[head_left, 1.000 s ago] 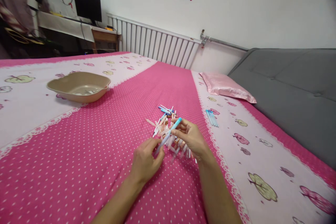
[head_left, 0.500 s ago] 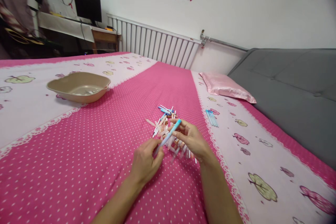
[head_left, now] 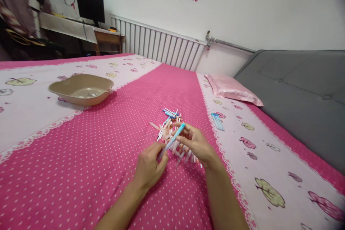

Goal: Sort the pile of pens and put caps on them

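Note:
Between my two hands a slim pen (head_left: 172,140), blue at its upper end and paler lower down, is held at a slant. My left hand (head_left: 151,161) pinches its lower end. The fingers of my right hand (head_left: 196,143) close on the pen nearer its blue end. Just behind and below lies a loose pile of pen parts (head_left: 166,126), with white sticks, blue pieces and clear or pinkish tubes; my right hand hides some of it. Off to the right, several blue-topped pens (head_left: 217,121) lie side by side on the white part of the bedspread.
A beige plastic basin (head_left: 81,91) stands at the left on the pink dotted bedspread (head_left: 88,151), with small pale pieces inside. A pink pillow (head_left: 233,90) lies by the grey headboard (head_left: 296,86). The radiator (head_left: 161,43) runs along the far wall.
My right hand's fingers have shifted very slightly on the pen, and its blue end has dipped a little. Everything else looks the same.

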Demonstrator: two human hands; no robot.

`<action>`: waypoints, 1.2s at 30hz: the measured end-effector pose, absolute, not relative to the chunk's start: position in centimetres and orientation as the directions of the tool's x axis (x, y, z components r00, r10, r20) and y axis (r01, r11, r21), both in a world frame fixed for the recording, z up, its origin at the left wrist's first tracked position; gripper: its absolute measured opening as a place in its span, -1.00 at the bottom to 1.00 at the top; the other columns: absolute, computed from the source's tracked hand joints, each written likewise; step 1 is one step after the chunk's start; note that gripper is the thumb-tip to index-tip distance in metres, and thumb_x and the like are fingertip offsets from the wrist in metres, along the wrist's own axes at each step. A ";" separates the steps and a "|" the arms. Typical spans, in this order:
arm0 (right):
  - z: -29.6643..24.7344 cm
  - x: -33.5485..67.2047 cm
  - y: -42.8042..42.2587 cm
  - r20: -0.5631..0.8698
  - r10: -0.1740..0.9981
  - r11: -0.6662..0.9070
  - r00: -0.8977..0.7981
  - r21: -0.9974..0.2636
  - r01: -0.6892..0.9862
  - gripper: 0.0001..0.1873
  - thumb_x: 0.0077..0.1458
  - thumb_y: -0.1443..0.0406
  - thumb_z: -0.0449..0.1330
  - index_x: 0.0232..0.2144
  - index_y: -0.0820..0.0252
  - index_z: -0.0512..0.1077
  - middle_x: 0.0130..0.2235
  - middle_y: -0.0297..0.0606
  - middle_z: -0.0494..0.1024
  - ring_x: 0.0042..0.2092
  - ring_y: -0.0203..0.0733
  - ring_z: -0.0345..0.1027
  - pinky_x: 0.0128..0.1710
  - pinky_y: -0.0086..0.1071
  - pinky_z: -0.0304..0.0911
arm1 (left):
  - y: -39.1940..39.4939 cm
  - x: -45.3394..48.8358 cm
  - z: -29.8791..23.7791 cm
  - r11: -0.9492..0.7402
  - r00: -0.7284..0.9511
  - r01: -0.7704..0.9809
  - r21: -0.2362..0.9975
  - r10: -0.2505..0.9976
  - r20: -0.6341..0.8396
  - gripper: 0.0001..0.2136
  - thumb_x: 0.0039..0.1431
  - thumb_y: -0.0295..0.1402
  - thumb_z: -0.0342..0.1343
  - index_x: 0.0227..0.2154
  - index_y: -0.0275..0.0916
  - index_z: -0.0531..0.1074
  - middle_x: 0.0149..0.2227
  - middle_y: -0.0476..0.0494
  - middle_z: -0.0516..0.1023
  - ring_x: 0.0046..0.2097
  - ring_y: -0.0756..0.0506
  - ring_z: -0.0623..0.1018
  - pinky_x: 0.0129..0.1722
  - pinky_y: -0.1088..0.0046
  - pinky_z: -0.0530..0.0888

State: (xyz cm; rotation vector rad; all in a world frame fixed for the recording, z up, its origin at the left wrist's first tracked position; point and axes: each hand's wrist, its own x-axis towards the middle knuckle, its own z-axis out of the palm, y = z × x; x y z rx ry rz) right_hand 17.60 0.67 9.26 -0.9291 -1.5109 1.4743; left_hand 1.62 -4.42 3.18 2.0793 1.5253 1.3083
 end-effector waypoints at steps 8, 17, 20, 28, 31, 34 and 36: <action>9.1 17.6 0.8 0.041 0.914 0.028 -0.403 -0.999 -0.038 -0.52 -0.13 0.28 0.30 -0.09 0.15 0.33 -0.19 -0.22 0.52 -0.10 -0.13 0.40 -0.02 -0.16 0.22 | -4.5 1.6 3.2 -0.414 0.048 0.635 0.652 0.863 0.502 -0.83 0.12 -0.41 -0.06 -0.32 -0.25 0.43 -0.44 -0.05 0.49 -0.42 -0.01 0.44 -0.40 0.49 0.32; 8.9 17.5 0.9 0.029 0.921 0.014 -0.389 -0.999 -0.043 -0.51 -0.18 0.29 0.33 -0.13 0.17 0.36 -0.23 -0.22 0.54 -0.11 -0.12 0.42 -0.01 -0.16 0.23 | -4.4 1.7 3.3 -0.418 0.047 0.650 0.635 0.856 0.515 -0.84 0.13 -0.40 -0.07 -0.35 -0.25 0.42 -0.47 -0.03 0.48 -0.45 0.00 0.43 -0.42 0.51 0.31; 9.0 17.5 0.8 0.025 0.925 0.012 -0.379 -0.999 -0.037 -0.53 -0.19 0.28 0.34 -0.15 0.16 0.38 -0.24 -0.22 0.55 -0.12 -0.12 0.43 -0.01 -0.16 0.24 | -4.4 1.7 3.4 -0.423 0.051 0.651 0.630 0.853 0.519 -0.84 0.13 -0.40 -0.06 -0.34 -0.24 0.42 -0.45 -0.03 0.49 -0.44 0.00 0.44 -0.41 0.51 0.32; 9.1 17.3 0.8 0.025 0.930 0.015 -0.366 -0.999 -0.030 -0.53 -0.21 0.31 0.34 -0.16 0.16 0.39 -0.26 -0.25 0.55 -0.15 -0.14 0.43 -0.05 -0.20 0.26 | -4.3 1.7 2.9 -0.439 0.049 0.654 0.616 0.837 0.545 -0.85 0.12 -0.41 -0.04 -0.31 -0.24 0.42 -0.46 -0.03 0.48 -0.45 0.01 0.42 -0.42 0.51 0.32; 9.1 17.3 0.8 0.023 0.933 0.019 -0.359 -1.000 -0.014 -0.54 -0.20 0.32 0.33 -0.16 0.17 0.38 -0.26 -0.25 0.54 -0.15 -0.16 0.43 -0.07 -0.22 0.26 | -4.3 1.7 2.7 -0.445 0.050 0.653 0.613 0.833 0.551 -0.86 0.13 -0.40 -0.03 -0.31 -0.23 0.41 -0.48 -0.01 0.47 -0.48 0.02 0.41 -0.44 0.52 0.31; 9.1 17.3 0.8 0.028 0.936 0.030 -0.350 -1.000 -0.002 -0.54 -0.21 0.30 0.33 -0.16 0.17 0.38 -0.27 -0.26 0.54 -0.18 -0.16 0.43 -0.10 -0.24 0.26 | -4.2 1.8 2.6 -0.451 0.048 0.648 0.614 0.829 0.558 -0.87 0.13 -0.40 -0.03 -0.31 -0.23 0.41 -0.47 0.00 0.47 -0.48 0.03 0.40 -0.44 0.53 0.31; 9.0 17.3 0.8 0.034 0.939 0.040 -0.342 -0.999 0.010 -0.54 -0.20 0.27 0.33 -0.16 0.17 0.39 -0.29 -0.27 0.53 -0.23 -0.18 0.43 -0.17 -0.27 0.28 | -4.2 1.7 2.6 -0.453 0.050 0.649 0.611 0.827 0.560 -0.87 0.13 -0.40 -0.02 -0.31 -0.23 0.41 -0.47 -0.01 0.47 -0.47 0.03 0.41 -0.44 0.53 0.31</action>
